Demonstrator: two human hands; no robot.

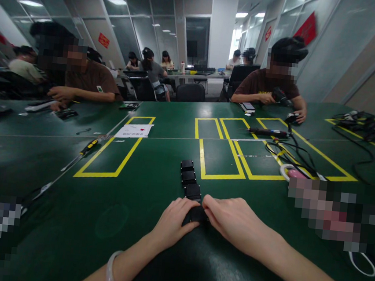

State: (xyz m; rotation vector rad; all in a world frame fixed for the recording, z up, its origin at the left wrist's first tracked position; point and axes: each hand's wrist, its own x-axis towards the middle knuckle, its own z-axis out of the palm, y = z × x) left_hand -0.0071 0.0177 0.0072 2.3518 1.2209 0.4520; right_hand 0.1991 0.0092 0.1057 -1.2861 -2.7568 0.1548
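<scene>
Though both hands, left (173,221) & right (229,217), cover its near end, pinching it, black block row (188,178) shows. Long axis runs away from the person on the table (106,221).

On the counter (143,185) a row of blocks (188,178) runs away from both hands; screwdriver (85,149) and paper (133,130) lie left, cables (289,152) right.

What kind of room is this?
Probably a shared workshop or training room: long green table marked with yellow tape boxes, a screwdriver, cables, and other people working.
</scene>
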